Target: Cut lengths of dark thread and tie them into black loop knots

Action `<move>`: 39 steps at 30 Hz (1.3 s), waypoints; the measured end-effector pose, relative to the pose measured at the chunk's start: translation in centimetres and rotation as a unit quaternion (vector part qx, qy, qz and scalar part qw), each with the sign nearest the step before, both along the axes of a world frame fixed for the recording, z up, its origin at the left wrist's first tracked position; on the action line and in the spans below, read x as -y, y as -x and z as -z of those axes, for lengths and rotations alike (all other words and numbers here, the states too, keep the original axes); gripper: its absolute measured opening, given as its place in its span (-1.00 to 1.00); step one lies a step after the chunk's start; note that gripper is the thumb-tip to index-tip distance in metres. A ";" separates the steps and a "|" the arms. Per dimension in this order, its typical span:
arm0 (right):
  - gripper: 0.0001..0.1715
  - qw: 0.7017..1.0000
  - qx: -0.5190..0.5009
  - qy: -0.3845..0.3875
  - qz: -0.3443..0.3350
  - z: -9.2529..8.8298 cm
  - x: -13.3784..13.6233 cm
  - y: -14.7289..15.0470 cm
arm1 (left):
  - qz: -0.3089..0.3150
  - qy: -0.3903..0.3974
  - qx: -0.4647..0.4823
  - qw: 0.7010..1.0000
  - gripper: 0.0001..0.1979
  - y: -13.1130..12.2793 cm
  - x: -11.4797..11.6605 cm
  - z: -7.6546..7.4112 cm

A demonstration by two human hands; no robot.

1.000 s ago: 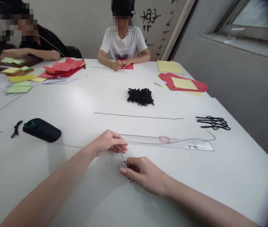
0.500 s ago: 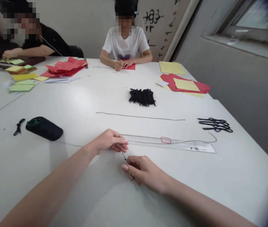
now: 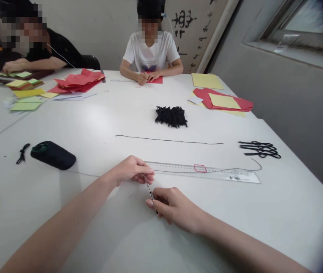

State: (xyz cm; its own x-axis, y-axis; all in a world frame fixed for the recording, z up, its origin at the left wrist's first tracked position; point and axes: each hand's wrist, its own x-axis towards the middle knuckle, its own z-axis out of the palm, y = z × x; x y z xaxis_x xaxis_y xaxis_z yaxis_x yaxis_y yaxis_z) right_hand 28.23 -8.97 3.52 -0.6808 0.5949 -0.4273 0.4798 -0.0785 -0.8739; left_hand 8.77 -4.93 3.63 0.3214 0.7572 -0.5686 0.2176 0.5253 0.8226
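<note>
My left hand (image 3: 137, 170) pinches a thin black cord (image 3: 178, 171) close to the left end of a clear ruler (image 3: 243, 177). Rightward, the cord runs along the ruler and curls past its far end. On the other side it trails to a dark spool of cord (image 3: 53, 154). Small metal scissors (image 3: 151, 193) are in my right hand (image 3: 172, 206), fingers closed round the handles. Their tips reach up to the fingers of my left hand, which hide where blades and cord meet.
A cut length of cord (image 3: 169, 140) lies beyond the ruler, with a black cord bundle (image 3: 171, 116) behind it. Folded cords (image 3: 259, 149) rest at right, a small knotted cord (image 3: 22, 153) at left. Red paper (image 3: 77, 81) and two people (image 3: 150, 51) are farther back.
Almost nothing differs. The scissors' handles and the right thumb have shifted very slightly left; the left hand keeps its place on the cord.
</note>
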 end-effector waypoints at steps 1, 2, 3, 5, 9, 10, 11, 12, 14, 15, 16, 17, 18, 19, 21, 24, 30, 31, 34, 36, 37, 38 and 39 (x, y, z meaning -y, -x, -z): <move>-0.57 1.000 0.004 -0.004 -0.001 0.0 0.0 0.0 | 0.002 0.000 -0.001 1.000 -0.74 0.0 0.0 0.0; -0.58 1.000 0.008 -0.008 -0.002 0.0 0.0 0.1 | 0.003 -0.001 -0.002 1.000 -0.74 0.0 0.0 0.0; -0.59 1.000 0.012 -0.010 -0.002 -0.1 0.0 0.1 | 0.003 -0.001 -0.004 1.000 -0.74 0.0 0.0 0.0; -0.60 1.000 0.020 -0.019 -0.004 -0.2 0.0 0.2 | 0.004 0.000 -0.008 1.000 -0.73 0.0 0.0 0.1; -0.62 0.994 0.057 -0.077 -0.054 -0.8 0.2 -0.5 | 0.002 0.003 -0.011 1.000 -0.70 -0.1 0.0 0.1; -0.66 0.990 0.068 -0.102 -0.074 -1.0 0.3 -0.9 | 0.002 0.004 -0.008 1.000 -0.69 -0.1 -0.1 0.1; -0.74 0.984 0.076 -0.128 -0.094 -1.2 0.4 -1.2 | 0.003 0.003 -0.005 1.000 -0.69 -0.1 -0.1 0.1; -0.82 0.978 0.084 -0.156 -0.110 -1.3 0.6 -1.5 | 0.006 0.001 -0.002 1.000 -0.68 0.0 -0.1 0.1; -0.87 0.962 0.103 -0.210 -0.138 -1.5 1.0 -2.0 | 0.016 -0.003 -0.001 1.000 -0.68 0.0 0.0 0.1; -0.85 0.953 0.114 -0.236 -0.150 -1.5 1.3 -2.2 | 0.020 -0.007 -0.002 1.000 -0.68 0.0 0.0 0.1; -0.85 0.943 0.125 -0.263 -0.162 -1.4 1.5 -2.3 | 0.023 -0.011 -0.005 1.000 -0.68 0.0 0.0 0.1; -0.85 0.931 0.132 -0.293 -0.173 -1.3 1.7 -2.4 | 0.028 -0.014 -0.007 0.999 -0.68 0.0 0.0 0.0; -0.81 0.918 0.135 -0.324 -0.186 -1.2 2.0 -2.5 | 0.032 -0.016 -0.010 0.999 -0.69 0.0 0.0 0.0; -0.75 0.904 0.135 -0.353 -0.198 -1.1 2.2 -2.5 | 0.038 -0.018 -0.013 0.999 -0.69 0.0 0.0 0.0; -0.71 0.884 0.122 -0.400 -0.209 -1.0 2.4 -2.7 | 0.049 -0.021 -0.020 0.998 -0.70 -0.1 0.1 -0.2; -0.78 0.886 0.062 -0.440 -0.135 -1.1 2.0 -2.9 | 0.070 -0.042 -0.034 0.996 -0.70 -0.3 0.3 -0.8; -0.67 0.906 -0.035 -0.419 0.046 -2.0 -1.1 -2.5 | 0.120 -0.116 -0.035 0.985 -0.71 -0.9 1.4 -3.3; -0.69 0.924 -0.027 -0.377 0.055 -2.2 -1.5 -2.2 | 0.122 -0.122 -0.041 0.984 -0.71 -0.9 1.6 -3.6; -0.77 0.961 0.002 -0.264 0.080 -2.8 -2.1 -1.7 | 0.123 -0.137 -0.062 0.981 -0.71 -1.1 1.8 -4.4; -0.77 0.963 0.005 -0.253 0.092 -3.1 -2.2 -1.4 | 0.123 -0.143 -0.070 0.980 -0.73 -1.1 1.8 -4.7; -0.78 0.961 0.000 -0.261 0.095 -3.3 -2.1 -1.4 | 0.123 -0.147 -0.076 0.979 -0.73 -1.1 1.8 -4.8; -0.78 0.957 -0.005 -0.272 0.097 -3.4 -2.1 -1.4 | 0.122 -0.153 -0.088 0.977 -0.73 -0.9 1.8 -5.0; -0.79 0.955 -0.009 -0.280 0.098 -3.5 -2.0 -1.6 | 0.121 -0.162 -0.105 0.974 -0.74 -0.6 1.9 -5.2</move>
State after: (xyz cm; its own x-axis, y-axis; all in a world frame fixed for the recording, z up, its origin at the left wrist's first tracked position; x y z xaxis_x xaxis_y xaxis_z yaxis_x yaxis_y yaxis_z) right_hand 29.79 -6.93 7.05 -0.5375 0.8433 0.0070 0.4877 0.3176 -0.8132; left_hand 9.36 -6.86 8.79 0.4156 0.8239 -0.3853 0.4835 0.1587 0.8608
